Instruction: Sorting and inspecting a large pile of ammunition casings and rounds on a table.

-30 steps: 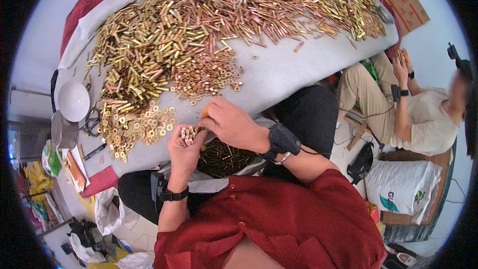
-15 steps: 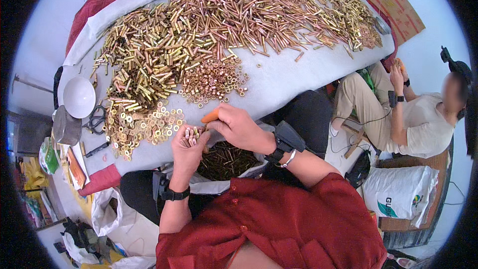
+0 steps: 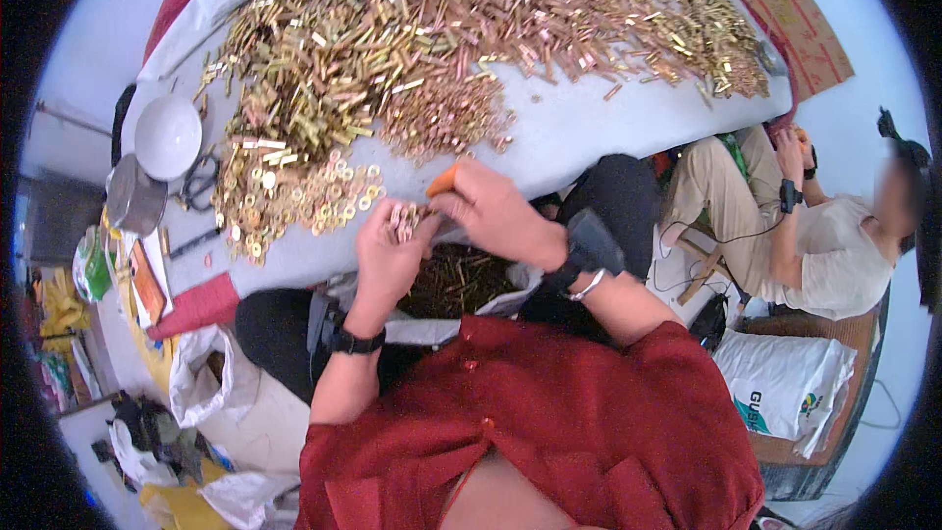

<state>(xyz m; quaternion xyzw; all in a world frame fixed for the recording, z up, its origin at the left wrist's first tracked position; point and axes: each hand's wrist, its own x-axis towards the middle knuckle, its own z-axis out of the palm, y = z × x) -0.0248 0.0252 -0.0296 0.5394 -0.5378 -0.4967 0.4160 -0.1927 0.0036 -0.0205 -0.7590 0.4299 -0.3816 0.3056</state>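
My left hand (image 3: 386,250) is closed round a bunch of small brassy metal pieces (image 3: 404,223), their ends showing above the fingers; blur hides their exact kind. Close beside it, my right hand (image 3: 498,214) is closed in a pinch near those pieces. An orange cover or piece (image 3: 444,180) shows at its index finger; I cannot tell which. Whatever lies in the right fingertips is hidden. Just beyond the hands are loose washers (image 3: 294,198) and a heap of nuts (image 3: 442,118). Below the hands, a white sack (image 3: 525,296) holds many dark metal pieces (image 3: 453,283).
Metal sleeves (image 3: 294,88) and long thin rods (image 3: 520,10) cover the far table. At left are a white bowl (image 3: 168,137), a metal pot (image 3: 135,204), scissors (image 3: 200,185) and a black pen (image 3: 194,243). A co-worker (image 3: 824,255) sits at right.
The view has shifted, so the table sits higher and farther right. Both hands stay close together, the right one slightly farther from the left. The left still holds the metal pieces.
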